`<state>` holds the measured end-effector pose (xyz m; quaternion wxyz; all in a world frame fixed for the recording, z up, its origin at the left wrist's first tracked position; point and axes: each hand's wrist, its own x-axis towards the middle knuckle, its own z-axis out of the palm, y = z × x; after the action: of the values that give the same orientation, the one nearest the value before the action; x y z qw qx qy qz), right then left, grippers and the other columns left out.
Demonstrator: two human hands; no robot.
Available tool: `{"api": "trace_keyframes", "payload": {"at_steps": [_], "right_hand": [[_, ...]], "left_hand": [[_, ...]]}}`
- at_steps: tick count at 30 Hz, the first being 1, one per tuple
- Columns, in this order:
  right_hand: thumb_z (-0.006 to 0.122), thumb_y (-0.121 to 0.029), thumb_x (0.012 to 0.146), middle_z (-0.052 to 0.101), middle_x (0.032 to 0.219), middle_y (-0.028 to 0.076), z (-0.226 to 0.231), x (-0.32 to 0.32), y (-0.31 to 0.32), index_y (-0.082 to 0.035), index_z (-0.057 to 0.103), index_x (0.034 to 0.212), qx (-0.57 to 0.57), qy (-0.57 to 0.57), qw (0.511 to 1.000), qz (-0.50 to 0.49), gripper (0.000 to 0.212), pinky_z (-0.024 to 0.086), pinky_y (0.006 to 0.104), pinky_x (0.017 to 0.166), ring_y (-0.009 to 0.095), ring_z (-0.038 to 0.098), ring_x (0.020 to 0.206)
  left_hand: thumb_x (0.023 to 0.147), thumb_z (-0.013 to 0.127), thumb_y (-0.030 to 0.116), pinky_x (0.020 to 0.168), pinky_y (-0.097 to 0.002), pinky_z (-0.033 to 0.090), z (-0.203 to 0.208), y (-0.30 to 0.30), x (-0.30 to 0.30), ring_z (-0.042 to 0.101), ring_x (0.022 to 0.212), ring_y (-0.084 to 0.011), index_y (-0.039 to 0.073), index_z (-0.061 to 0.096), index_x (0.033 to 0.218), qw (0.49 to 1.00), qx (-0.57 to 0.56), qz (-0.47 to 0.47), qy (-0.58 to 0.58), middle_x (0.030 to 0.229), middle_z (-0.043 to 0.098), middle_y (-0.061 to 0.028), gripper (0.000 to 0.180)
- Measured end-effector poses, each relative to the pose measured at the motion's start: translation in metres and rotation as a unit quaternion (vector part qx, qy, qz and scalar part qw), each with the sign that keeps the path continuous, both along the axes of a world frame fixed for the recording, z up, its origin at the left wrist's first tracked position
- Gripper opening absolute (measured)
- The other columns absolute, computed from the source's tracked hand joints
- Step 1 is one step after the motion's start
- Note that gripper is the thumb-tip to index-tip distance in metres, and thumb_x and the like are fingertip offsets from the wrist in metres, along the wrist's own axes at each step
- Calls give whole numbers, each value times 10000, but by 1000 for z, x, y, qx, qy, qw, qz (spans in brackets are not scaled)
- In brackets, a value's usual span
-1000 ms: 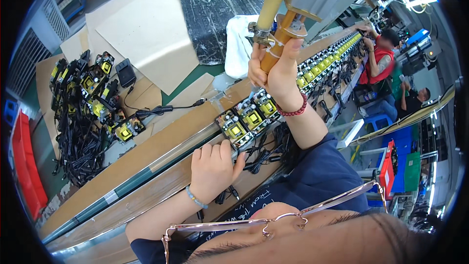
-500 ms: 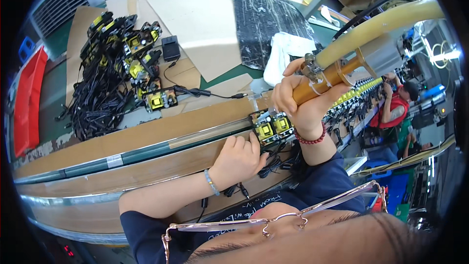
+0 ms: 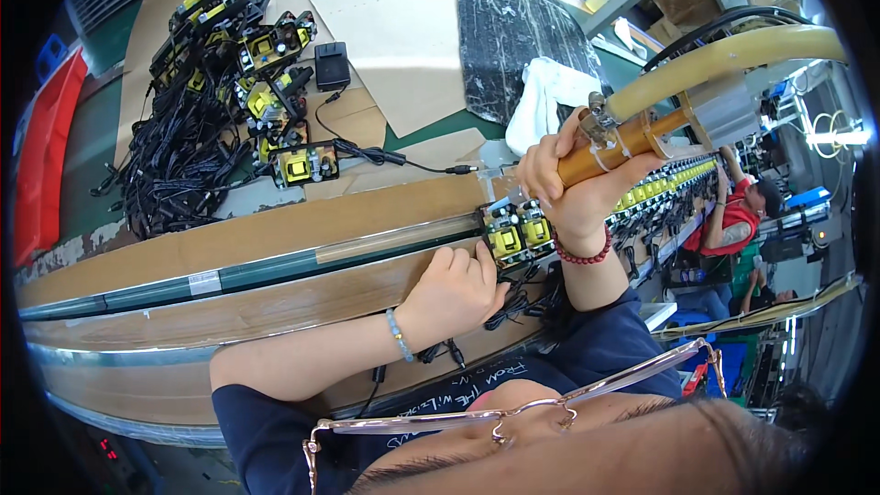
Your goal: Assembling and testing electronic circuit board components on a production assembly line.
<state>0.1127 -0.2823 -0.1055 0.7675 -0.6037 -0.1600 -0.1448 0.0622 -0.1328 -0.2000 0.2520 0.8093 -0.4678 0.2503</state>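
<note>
Right hand [image 3: 583,203] partly hides amber tool [image 3: 629,142]; left hand [image 3: 455,290], board [image 3: 505,241]: contact unclear

White lettering [image 3: 458,403] on a dark blue shirt [image 3: 600,335], glowing red digits [image 3: 108,449] on something dark near the left corner of the table [image 3: 137,380], whitish label [image 3: 204,282] on a green rail [image 3: 266,270], marks too small to read

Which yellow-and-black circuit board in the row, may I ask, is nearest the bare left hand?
The leftmost circuit board, at the end beside the bare left hand; the other boards extend rightward.
</note>
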Motion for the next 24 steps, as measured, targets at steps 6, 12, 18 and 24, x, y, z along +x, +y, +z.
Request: {"api": "trace_keyframes", "payload": {"at_steps": [6, 12, 18, 24], "right_hand": [[147, -920, 687, 346, 410, -31, 1, 0, -2, -110, 412, 779, -19, -3, 1000, -5, 857, 246, 242, 341, 91, 262, 303], [155, -924, 680, 336, 409, -31, 3, 0, -5, -105, 421, 775, -35, 1, 999, -31, 866, 255, 244, 341, 91, 270, 305], [169, -932, 667, 329, 410, -31, 5, 1, -8, -101, 429, 768, -14, 11, 999, -39, 876, 266, 255, 341, 93, 276, 307], [180, -936, 663, 330, 411, -28, 8, 0, -11, -102, 430, 754, -8, 39, 997, -59, 875, 275, 262, 345, 95, 277, 309]], "left_hand": [[829, 592, 344, 636, -310, 380, 1, -1, 1, 464, 603, -212, -135, 625, 978, 1000, -2, 0, -14, 706, 608, -151, 503], [817, 607, 347, 630, -301, 368, 0, -1, 1, 454, 599, -205, -127, 623, 984, 1000, -7, 7, -21, 661, 576, -115, 502], [823, 596, 338, 622, -304, 383, 3, -2, 1, 467, 599, -205, -133, 632, 958, 1000, 15, -1, -19, 753, 635, -171, 491], [815, 606, 334, 610, -302, 381, 3, -1, 1, 464, 590, -203, -131, 626, 963, 1000, 25, 2, -16, 722, 618, -154, 488]]}}
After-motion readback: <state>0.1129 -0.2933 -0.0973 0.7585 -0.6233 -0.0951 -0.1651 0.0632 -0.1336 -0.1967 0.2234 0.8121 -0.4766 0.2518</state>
